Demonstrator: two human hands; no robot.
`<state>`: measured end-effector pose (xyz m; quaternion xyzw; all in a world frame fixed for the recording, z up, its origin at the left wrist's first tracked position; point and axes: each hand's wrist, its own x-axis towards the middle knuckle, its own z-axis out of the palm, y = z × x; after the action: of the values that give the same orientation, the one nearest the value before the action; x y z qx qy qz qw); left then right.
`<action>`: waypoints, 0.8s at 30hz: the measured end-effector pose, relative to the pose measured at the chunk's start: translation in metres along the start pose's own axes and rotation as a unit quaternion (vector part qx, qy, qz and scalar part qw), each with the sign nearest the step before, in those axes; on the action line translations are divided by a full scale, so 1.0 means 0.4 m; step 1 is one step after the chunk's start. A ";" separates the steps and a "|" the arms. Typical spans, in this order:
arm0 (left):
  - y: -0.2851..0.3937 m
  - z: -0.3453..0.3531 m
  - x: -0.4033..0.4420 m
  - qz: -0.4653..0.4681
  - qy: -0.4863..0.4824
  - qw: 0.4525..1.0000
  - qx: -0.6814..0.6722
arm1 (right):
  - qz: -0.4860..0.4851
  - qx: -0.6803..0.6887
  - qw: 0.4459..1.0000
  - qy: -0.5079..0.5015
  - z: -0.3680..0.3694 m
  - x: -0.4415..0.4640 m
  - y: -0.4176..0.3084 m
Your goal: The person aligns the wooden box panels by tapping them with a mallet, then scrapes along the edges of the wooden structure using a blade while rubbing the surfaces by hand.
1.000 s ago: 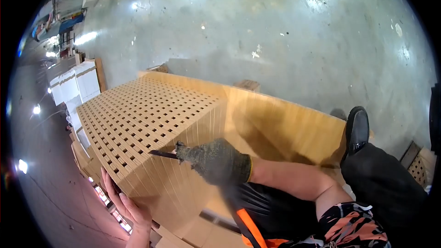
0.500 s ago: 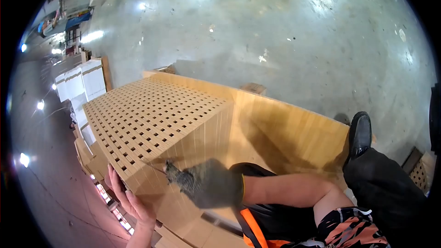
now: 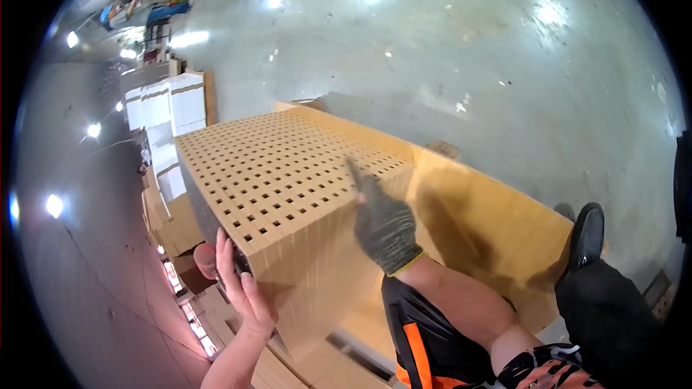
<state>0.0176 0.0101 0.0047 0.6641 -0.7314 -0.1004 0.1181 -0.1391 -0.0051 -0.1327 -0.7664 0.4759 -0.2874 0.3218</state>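
Note:
A lattice-topped wooden piece (image 3: 295,166) with rows of small square holes stands in front of me, its plain side facing me. At its near-left corner, my bare left hand (image 3: 245,292) rests against the edge with fingers stretched out. A reddish rounded thing (image 3: 205,261) shows just beyond those fingers; its kind is unclear. Above the lattice's right part is my right hand (image 3: 388,227), in a dark grey knit glove with a yellow cuff. It is closed around a thin dark strip-like tool (image 3: 353,171), blurred by motion.
A long wooden board (image 3: 497,202) runs along the right side, near my black shoe (image 3: 587,234). White boxes (image 3: 187,104) are stacked beyond the lattice at left. A small block (image 3: 443,149) lies behind the board on the grey floor (image 3: 447,43). Cardboard (image 3: 173,220) sits at left.
My right hand has moved from the near side of the wooden piece up and right over the lattice. The view has shifted, while my left hand stays at the corner.

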 end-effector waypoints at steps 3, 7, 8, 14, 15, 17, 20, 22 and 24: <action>-0.029 0.004 -0.010 0.019 0.020 1.000 -0.004 | -0.021 0.236 0.970 -0.054 -0.048 0.010 -0.057; -0.046 0.001 -0.011 0.044 0.016 0.998 0.035 | -0.059 0.236 0.962 0.128 -0.031 0.008 -0.128; -0.011 -0.002 0.001 0.032 0.003 0.999 0.017 | 0.033 0.250 0.959 0.131 0.036 0.007 -0.049; -0.006 -0.007 0.001 0.018 0.011 0.995 0.100 | -0.164 0.437 0.866 0.178 -0.059 0.021 -0.136; -0.012 -0.004 -0.004 0.015 0.016 0.996 0.085 | -0.129 0.353 0.916 0.144 -0.041 0.014 -0.122; -0.013 0.001 -0.001 0.016 0.021 0.998 0.061 | -0.061 0.162 0.982 0.075 -0.010 -0.004 -0.046; 0.000 -0.004 0.002 0.025 0.002 0.998 0.054 | 0.178 0.301 0.937 0.000 0.090 0.008 0.141; -0.016 -0.002 -0.007 0.023 0.011 0.999 0.035 | 0.153 0.333 0.930 0.013 0.087 0.015 0.096; -0.011 0.005 -0.003 0.039 0.017 0.999 0.027 | -0.005 0.306 0.949 0.080 0.017 0.011 -0.055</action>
<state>0.0212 0.0107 0.0013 0.6393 -0.7574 -0.0645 0.1159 -0.1202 -0.0003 -0.1196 -0.6077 0.3854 -0.4816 0.5002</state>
